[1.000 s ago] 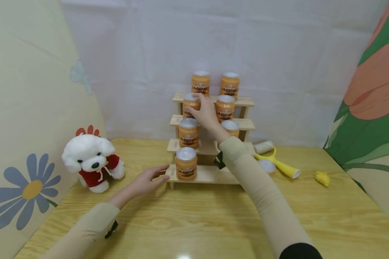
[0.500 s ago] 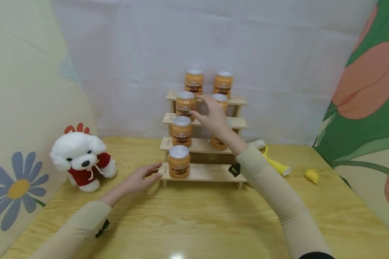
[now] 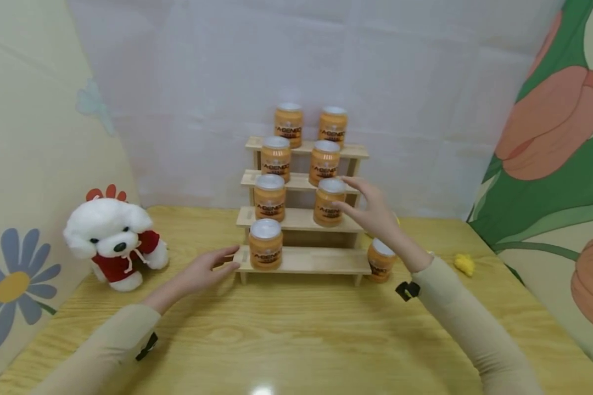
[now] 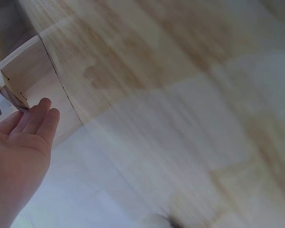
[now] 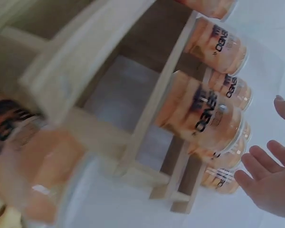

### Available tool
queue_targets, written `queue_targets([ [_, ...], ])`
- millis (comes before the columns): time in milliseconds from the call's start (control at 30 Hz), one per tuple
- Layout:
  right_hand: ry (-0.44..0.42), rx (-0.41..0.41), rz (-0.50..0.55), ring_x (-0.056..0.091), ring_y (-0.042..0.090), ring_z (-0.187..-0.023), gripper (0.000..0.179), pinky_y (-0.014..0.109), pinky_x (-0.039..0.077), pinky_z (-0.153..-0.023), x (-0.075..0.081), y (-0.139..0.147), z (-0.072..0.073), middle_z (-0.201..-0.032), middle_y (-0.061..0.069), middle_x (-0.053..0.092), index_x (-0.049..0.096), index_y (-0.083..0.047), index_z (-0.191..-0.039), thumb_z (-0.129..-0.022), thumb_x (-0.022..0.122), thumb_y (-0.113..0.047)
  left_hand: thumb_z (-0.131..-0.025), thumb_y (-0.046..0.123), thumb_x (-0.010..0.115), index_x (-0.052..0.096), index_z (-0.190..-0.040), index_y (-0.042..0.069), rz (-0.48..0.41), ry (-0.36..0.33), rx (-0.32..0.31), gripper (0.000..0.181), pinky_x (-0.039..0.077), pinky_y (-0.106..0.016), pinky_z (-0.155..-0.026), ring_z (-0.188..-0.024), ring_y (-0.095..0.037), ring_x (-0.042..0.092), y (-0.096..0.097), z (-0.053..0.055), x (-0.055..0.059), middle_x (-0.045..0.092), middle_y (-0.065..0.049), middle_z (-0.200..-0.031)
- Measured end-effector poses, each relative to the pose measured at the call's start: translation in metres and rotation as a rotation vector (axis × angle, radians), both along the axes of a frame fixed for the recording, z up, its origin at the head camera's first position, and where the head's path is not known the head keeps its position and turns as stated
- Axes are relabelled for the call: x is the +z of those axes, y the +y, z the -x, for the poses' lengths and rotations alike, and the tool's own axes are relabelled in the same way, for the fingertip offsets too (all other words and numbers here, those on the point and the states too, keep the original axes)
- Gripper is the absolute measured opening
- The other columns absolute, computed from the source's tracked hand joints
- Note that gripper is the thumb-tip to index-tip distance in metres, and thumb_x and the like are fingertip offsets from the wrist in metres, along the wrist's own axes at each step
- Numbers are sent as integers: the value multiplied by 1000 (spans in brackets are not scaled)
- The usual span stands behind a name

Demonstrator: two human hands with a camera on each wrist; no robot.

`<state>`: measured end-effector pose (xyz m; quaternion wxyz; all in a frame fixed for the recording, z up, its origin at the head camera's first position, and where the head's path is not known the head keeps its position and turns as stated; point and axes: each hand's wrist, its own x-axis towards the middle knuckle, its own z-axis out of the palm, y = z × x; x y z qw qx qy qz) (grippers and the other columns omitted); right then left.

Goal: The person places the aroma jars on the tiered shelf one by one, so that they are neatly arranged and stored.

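A four-step wooden stand (image 3: pixel 316 261) bears orange cans with silvery lids and dark lettering. Each of its upper three steps carries two. On the lowest step, one can (image 3: pixel 266 244) stands at the left end. My left hand (image 3: pixel 205 270) holds the left end of this step, with the board end (image 4: pixel 15 99) between thumb and fingers in the left wrist view. My right hand (image 3: pixel 373 208), fingers apart, is beside the right can (image 3: pixel 329 203) on the second step up. In the right wrist view that can (image 5: pixel 199 111) stands apart from the fingers.
Another can (image 3: pixel 380 260) stands on the wooden table (image 3: pixel 296 334) just right of the stand, partly behind my right forearm. A white plush dog (image 3: pixel 111 238) in red sits at left. Farther right lies a small yellow thing (image 3: pixel 464 264). A white sheet hangs behind.
My right hand has moved from the left can on the third step, down and right to the right can on the second step. My left hand stays at the stand's end. The head view has shifted slightly.
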<state>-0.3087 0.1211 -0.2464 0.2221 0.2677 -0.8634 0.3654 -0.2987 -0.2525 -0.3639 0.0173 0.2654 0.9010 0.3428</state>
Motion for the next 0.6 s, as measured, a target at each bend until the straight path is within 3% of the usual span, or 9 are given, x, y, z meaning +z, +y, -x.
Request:
queue_targets([
  [333, -147, -141, -51, 47, 36, -122, 63, 52, 41, -102, -48, 44, -19, -132, 20, 52, 49, -1, -134, -83, 72, -32, -98, 31, 50, 37, -140, -7, 1, 4, 7, 58, 41, -52, -101, -121, -41, 50, 0, -1, -2, 40, -27, -141],
  [600, -254, -224, -72, 45, 42, -122, 66, 55, 40, -100, -76, 70, -23, -133, 26, 48, 45, 5, -134, -82, 74, -23, -99, 32, 49, 35, -141, -8, 5, -8, 2, 59, 40, -54, -102, -122, -43, 49, 1, 0, 1, 39, -28, -142],
])
